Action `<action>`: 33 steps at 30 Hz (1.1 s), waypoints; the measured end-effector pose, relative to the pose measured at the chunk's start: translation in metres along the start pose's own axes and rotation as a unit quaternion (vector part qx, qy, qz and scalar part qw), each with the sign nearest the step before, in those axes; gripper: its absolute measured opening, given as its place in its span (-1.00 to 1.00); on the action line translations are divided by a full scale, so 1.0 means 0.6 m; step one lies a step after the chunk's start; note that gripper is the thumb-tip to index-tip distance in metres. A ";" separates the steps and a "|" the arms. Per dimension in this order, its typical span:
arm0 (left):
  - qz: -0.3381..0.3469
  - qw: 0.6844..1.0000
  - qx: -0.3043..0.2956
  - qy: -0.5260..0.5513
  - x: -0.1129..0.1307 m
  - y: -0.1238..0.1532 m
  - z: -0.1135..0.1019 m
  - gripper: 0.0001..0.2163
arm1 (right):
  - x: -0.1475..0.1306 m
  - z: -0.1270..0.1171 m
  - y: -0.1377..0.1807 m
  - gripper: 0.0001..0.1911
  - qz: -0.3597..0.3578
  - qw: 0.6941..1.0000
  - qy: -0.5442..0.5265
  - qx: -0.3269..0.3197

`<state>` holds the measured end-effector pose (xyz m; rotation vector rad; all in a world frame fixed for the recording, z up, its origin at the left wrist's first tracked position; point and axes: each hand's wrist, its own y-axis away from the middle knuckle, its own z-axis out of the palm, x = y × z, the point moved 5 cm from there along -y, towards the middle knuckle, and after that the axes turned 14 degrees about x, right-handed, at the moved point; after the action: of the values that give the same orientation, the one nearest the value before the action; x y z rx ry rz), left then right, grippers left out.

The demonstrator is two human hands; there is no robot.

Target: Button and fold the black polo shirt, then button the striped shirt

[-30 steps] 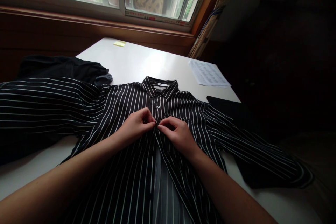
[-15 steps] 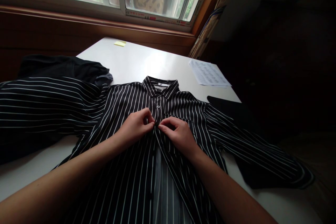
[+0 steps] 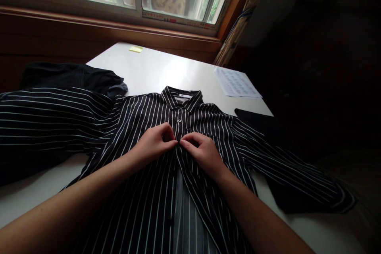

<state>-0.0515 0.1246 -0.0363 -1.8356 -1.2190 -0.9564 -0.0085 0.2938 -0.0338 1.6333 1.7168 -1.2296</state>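
A black shirt with thin white stripes (image 3: 143,190) lies front up on a white table (image 3: 160,67), collar toward the window and sleeves spread to both sides. My left hand (image 3: 154,143) and my right hand (image 3: 199,151) meet at the shirt's front placket, just below a small button (image 3: 179,120) that is done up. Each hand pinches one edge of the placket between thumb and fingers. Below my hands the shirt front hangs apart and shows the lining.
A dark garment (image 3: 71,77) is bunched at the table's left, behind the left sleeve. A printed sheet of paper (image 3: 236,83) lies at the far right and a yellow sticky note (image 3: 135,49) near the window sill. The table's right edge drops into a dark area.
Both hands stay at the same spot on the placket; only the fingertips have shifted slightly against each other.
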 end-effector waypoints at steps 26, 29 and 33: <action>0.177 0.971 0.004 -0.159 -0.011 0.000 0.006 -0.88 | -0.001 0.004 0.004 -0.76 -0.102 0.988 0.112 -0.021; 0.193 0.966 -0.005 -0.170 -0.012 0.002 0.005 -0.85 | 0.005 0.001 0.004 -0.64 -0.117 0.980 0.156 -0.037; 0.227 0.957 -0.019 -0.182 -0.011 0.005 0.004 -0.80 | 0.013 -0.003 0.004 -0.50 -0.118 0.975 0.178 -0.061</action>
<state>-0.0498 0.1231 -0.0437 -2.2575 -0.9130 -0.3990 -0.0073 0.2992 -0.0403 1.6902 2.2130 -0.9478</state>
